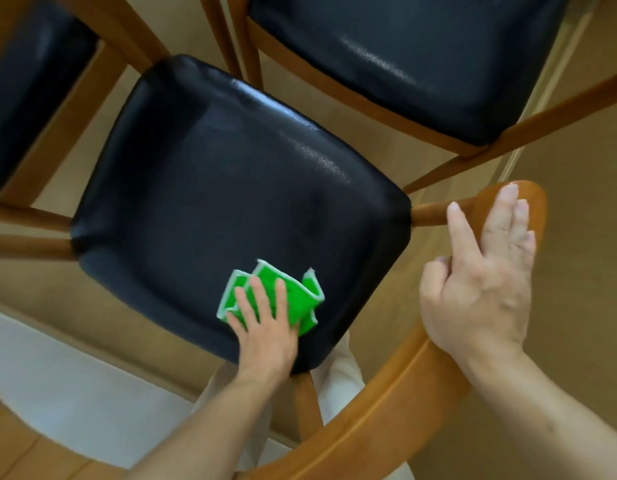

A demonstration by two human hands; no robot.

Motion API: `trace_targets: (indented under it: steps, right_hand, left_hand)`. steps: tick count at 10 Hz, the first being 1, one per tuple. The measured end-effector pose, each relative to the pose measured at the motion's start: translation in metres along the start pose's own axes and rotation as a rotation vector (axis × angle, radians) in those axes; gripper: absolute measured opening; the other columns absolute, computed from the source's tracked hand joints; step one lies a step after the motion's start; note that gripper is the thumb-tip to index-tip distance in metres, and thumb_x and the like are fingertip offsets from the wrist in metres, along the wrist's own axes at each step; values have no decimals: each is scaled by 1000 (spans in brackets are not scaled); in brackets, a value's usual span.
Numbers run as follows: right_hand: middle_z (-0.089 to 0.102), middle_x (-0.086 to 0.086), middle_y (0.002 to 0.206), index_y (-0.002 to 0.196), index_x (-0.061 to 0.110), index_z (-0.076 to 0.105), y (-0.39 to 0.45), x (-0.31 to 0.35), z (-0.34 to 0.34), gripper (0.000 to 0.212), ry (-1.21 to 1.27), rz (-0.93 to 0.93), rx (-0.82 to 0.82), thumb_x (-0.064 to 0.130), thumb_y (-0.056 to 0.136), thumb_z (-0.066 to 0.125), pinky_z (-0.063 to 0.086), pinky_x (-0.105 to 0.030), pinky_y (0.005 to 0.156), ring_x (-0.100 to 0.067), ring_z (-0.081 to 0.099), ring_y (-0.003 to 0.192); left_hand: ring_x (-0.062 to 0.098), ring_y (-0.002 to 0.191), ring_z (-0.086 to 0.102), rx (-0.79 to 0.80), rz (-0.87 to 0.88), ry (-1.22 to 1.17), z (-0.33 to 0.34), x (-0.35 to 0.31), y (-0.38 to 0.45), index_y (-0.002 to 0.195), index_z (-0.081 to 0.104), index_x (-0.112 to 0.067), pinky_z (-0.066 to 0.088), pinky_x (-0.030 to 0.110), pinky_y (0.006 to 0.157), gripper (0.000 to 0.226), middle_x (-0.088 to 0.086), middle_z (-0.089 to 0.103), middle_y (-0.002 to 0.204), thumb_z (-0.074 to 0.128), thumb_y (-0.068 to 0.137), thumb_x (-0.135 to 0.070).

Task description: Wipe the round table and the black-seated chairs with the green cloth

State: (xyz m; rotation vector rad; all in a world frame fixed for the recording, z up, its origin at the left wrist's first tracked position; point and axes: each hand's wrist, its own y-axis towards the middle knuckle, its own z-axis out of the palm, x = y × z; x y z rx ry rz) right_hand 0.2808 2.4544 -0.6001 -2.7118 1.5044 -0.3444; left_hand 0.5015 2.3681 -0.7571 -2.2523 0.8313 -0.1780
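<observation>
The green cloth (276,296) lies crumpled on the near right corner of the black seat (231,188) of the nearest chair, and the left hand (265,327) presses it flat there, fingers straight and spread over the fabric rather than curled round it. From that corner almost the whole seat stretches away and to the left of the hand, so any coming stroke would, in my judgement, have to run forward and leftward across the cushion, toward its far glossy edge. The right hand (480,271) rests, fingers mostly extended, on the curved wooden backrest rail (397,382) at the right, steadying the chair; it is well apart from the cloth, so the left hand is clearly the working one. A second black-seated chair (421,57) stands beyond, and a third (26,81) is cut off at the upper left. The round table does not show plainly; a pale blurred band at the lower left cannot be identified. The frame is slightly smeared, and whether the seat carries dust or moisture is impossible to tell.
</observation>
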Motion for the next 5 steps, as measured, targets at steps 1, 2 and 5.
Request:
trace_targets:
  steps: [1,2,5]
  right_hand:
    - [8,-21,161,146,12,40,0,-1,0,58,5,1,0,19,88,42,5,-44,120,-34,4,150]
    - [7,-22,161,147,12,40,0,2,-4,60,-11,12,33,21,88,41,6,-46,120,-35,4,149]
    - [1,-19,162,154,17,18,1,39,-44,67,-75,-76,358,23,95,50,6,-51,120,-38,-6,149]
  left_hand:
    - [42,124,-47,160,307,165,13,7,-19,138,-38,-28,-4,62,110,88,16,-42,146,38,96,-18]
    - [34,142,-21,337,411,198,-21,13,-22,151,-13,-25,3,52,115,79,8,-23,157,38,94,-3]
    - [34,118,50,202,103,18,-164,27,-50,139,41,-18,41,40,98,50,15,53,130,42,89,-15]
